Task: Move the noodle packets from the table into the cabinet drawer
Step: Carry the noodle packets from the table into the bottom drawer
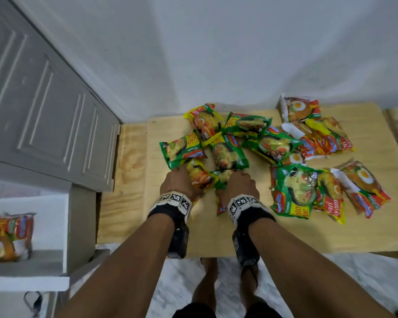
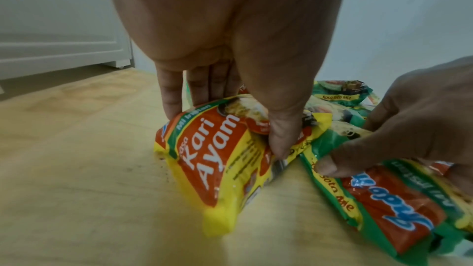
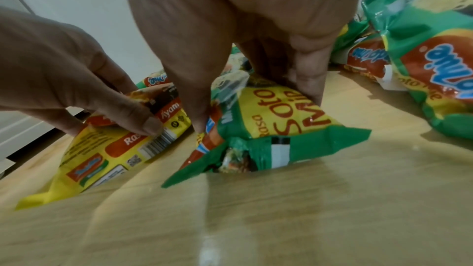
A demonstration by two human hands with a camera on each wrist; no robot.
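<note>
Yellow Kari Ayam packet (image 2: 220,161) lies on the table (image 1: 285,235), clamped between the left hand's (image 1: 178,183) thumb and fingers. Just beside it, the right hand (image 1: 240,185) grips the green Soto Mie packet (image 3: 271,116). Cabinet drawer (image 1: 21,255), beyond the table's left edge, holds packets.

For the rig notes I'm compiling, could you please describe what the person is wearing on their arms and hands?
Both forearms are bare, with no sleeves, and neither the left hand nor the right hand wears a glove. Each wrist carries a black strap topped by a white band printed with square black-and-white coded markers. A small black box-shaped unit with a similar marker on its end hangs beneath each strap.
</note>
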